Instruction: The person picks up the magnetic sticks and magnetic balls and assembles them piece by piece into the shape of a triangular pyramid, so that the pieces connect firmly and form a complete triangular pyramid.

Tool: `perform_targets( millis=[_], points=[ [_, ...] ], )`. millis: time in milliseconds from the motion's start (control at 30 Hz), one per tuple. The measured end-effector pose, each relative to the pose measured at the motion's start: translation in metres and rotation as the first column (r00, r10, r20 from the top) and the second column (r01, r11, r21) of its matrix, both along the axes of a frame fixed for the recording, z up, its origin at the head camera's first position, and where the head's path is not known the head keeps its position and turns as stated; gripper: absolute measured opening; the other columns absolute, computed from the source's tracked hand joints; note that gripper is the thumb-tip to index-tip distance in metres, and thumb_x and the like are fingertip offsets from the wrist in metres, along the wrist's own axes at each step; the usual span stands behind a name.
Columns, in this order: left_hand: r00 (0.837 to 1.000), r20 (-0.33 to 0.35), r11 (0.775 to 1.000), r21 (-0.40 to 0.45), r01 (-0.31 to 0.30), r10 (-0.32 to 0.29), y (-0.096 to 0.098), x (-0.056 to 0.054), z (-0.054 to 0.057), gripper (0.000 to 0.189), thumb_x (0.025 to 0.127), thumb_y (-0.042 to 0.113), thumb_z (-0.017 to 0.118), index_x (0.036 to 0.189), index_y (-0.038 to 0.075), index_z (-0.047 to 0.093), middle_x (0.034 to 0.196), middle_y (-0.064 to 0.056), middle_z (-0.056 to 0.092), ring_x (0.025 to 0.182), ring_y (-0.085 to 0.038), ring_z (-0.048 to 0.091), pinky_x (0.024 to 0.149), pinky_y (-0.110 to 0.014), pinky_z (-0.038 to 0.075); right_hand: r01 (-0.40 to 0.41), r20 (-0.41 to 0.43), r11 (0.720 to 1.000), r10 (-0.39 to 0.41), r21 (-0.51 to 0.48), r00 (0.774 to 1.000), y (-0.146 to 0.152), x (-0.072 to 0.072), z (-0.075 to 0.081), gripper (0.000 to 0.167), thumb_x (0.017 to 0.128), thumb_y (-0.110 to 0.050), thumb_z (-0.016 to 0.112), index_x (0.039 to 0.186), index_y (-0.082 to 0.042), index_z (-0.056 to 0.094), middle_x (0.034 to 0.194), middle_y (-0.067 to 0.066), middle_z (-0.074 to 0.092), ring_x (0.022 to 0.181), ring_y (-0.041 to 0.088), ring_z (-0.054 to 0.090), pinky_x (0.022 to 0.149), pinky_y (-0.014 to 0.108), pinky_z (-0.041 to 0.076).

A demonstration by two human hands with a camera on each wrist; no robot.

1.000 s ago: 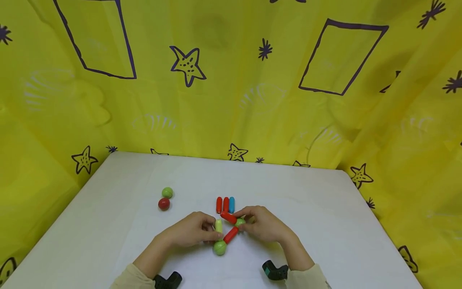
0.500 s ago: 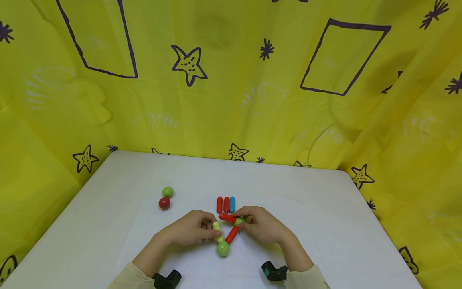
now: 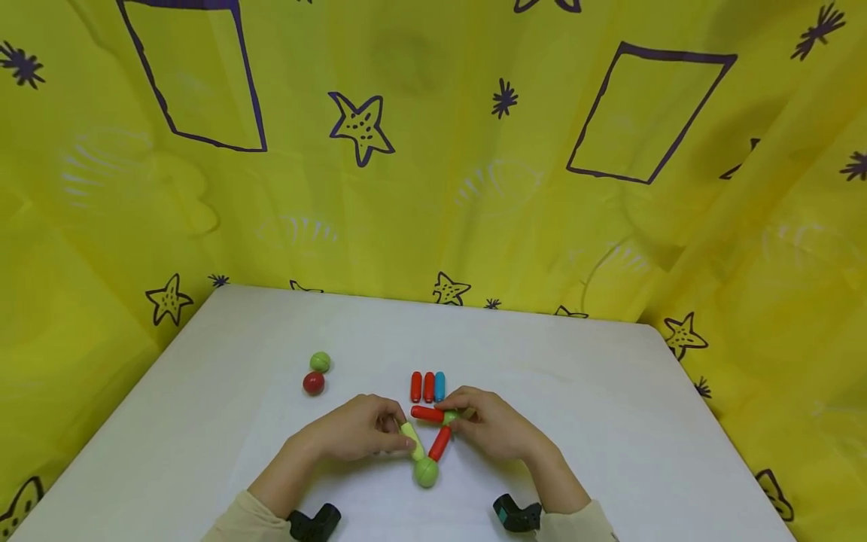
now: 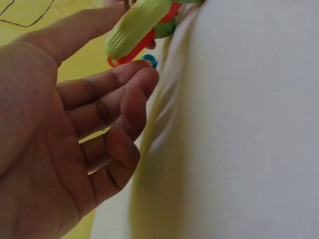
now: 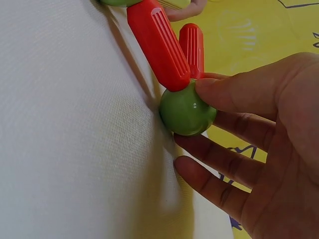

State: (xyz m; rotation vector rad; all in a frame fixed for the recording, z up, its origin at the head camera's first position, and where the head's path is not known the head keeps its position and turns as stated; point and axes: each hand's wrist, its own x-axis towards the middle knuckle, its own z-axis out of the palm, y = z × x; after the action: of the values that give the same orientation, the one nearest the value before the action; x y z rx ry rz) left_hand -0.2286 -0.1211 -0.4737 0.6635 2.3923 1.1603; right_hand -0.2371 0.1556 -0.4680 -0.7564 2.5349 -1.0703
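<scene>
My left hand (image 3: pixel 359 429) pinches a pale yellow-green magnetic rod (image 3: pixel 412 440) between thumb and fingers near its far end. The rod's near end meets a green ball (image 3: pixel 426 472) on the table. From that ball a red rod (image 3: pixel 440 444) runs to a second green ball (image 5: pixel 182 112), which my right hand (image 3: pixel 497 425) grips between thumb and fingers. Another red rod (image 3: pixel 427 413) joins this second ball and points left, its free end apart from the yellow-green rod. In the left wrist view, the other fingers of the left hand curl loosely below the rod.
Behind the hands, two red rods (image 3: pixel 416 387) and a blue rod (image 3: pixel 440 386) lie side by side. A loose green ball (image 3: pixel 320 362) and a red ball (image 3: pixel 314 383) sit at the back left of the white table (image 3: pixel 596 391). A yellow curtain (image 3: pixel 433 150) surrounds it.
The yellow-green rod has swung from nearly straight to slanting, its far end leaning left. The upper red rod has turned to lie almost level. The near green ball has shifted slightly right.
</scene>
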Motion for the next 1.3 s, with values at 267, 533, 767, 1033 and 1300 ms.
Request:
perform_targets(
  millis=[267,533,767,1033,1300],
  points=[
    [0.967,-0.128,0.975,0.002,-0.220,0.219,-0.025,-0.008,0.015,0.029,0.091,0.039,0.079,0.103,0.015,0.069,0.082,0.003,0.063,0.069,-0.015,0.060,0.059,-0.027,0.049,-0.023,-0.016,0.999,0.023,-0.026,1.000,0.002,-0.001,-0.004,0.030,0.101,-0.007,0.062,0.127,-0.018,0.073,0.123,-0.010,0.068,0.116,0.018,0.060,0.095,0.035,0.051],
    [0.858,-0.364,0.900,-0.100,-0.423,0.363,-0.068,-0.010,0.022,0.023,0.085,0.018,0.083,0.103,0.011,0.069,0.091,-0.003,0.060,0.082,-0.017,0.053,0.073,-0.033,0.045,-0.026,0.010,0.999,0.026,-0.023,1.000,0.000,-0.003,-0.006,0.030,0.101,-0.011,0.063,0.127,-0.022,0.073,0.126,-0.009,0.068,0.113,0.016,0.061,0.095,0.033,0.052],
    [0.843,-0.413,0.860,-0.221,-0.460,0.345,-0.077,-0.014,0.016,0.026,0.082,0.009,0.079,0.105,0.009,0.069,0.098,-0.005,0.059,0.091,-0.025,0.051,0.078,-0.037,0.043,-0.027,-0.010,0.999,0.027,-0.024,1.000,0.003,-0.003,-0.006,0.030,0.101,-0.008,0.063,0.127,-0.019,0.073,0.124,-0.010,0.069,0.114,0.018,0.061,0.095,0.034,0.052],
    [0.857,-0.400,0.855,-0.263,-0.446,0.324,-0.079,-0.015,0.015,0.023,0.082,0.002,0.073,0.104,0.007,0.068,0.093,-0.004,0.060,0.086,-0.023,0.053,0.077,-0.037,0.045,-0.018,-0.004,0.999,0.018,-0.033,1.000,0.004,-0.004,-0.006,0.030,0.100,-0.007,0.063,0.126,-0.020,0.074,0.126,-0.009,0.069,0.119,0.019,0.061,0.097,0.036,0.052],
    [0.899,-0.350,0.892,-0.266,-0.365,0.264,-0.065,-0.013,0.017,0.014,0.086,0.009,0.075,0.098,0.013,0.068,0.087,0.002,0.061,0.078,-0.014,0.055,0.074,-0.033,0.047,-0.018,0.013,0.999,0.019,-0.037,1.000,0.003,-0.003,-0.006,0.030,0.101,-0.008,0.063,0.126,-0.019,0.074,0.128,-0.008,0.069,0.121,0.020,0.060,0.098,0.039,0.052]
  ],
)
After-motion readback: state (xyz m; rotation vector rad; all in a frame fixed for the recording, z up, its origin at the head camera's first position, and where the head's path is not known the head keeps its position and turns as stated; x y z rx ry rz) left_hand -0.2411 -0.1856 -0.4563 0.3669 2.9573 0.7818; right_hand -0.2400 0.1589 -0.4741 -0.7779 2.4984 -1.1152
